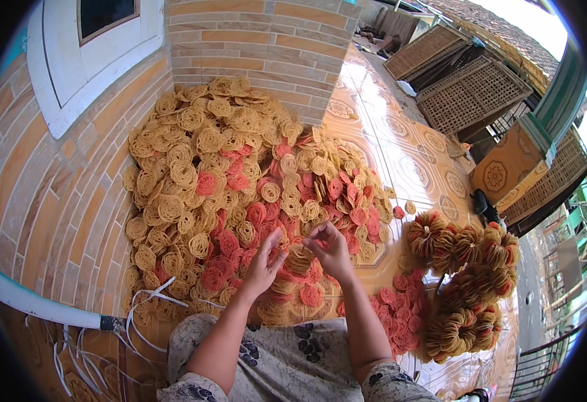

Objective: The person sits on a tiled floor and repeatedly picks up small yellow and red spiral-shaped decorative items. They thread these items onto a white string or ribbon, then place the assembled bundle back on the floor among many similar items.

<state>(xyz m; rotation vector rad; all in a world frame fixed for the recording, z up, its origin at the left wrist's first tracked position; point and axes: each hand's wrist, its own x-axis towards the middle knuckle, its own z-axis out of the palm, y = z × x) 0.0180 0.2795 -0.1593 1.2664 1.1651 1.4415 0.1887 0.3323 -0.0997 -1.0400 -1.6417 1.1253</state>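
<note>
1. Stack of tan round crackers (300,258) stands between both hands, in front of the lap, long axis roughly upright.
2. Left hand (264,262) and right hand (332,249): fingers pinch its top, closed on it.
3. Loose cracker heap (226,174) behind, against the brick wall (52,201).
4. Tied bundles (464,281) lie right on the tiled floor (400,147).

The scene is lit by bright daylight from the far right, where the sky is blown out and glare is thrown off the glossy floor tiles (400,154), while straight edges are bent and corners blackened by the fisheye.
</note>
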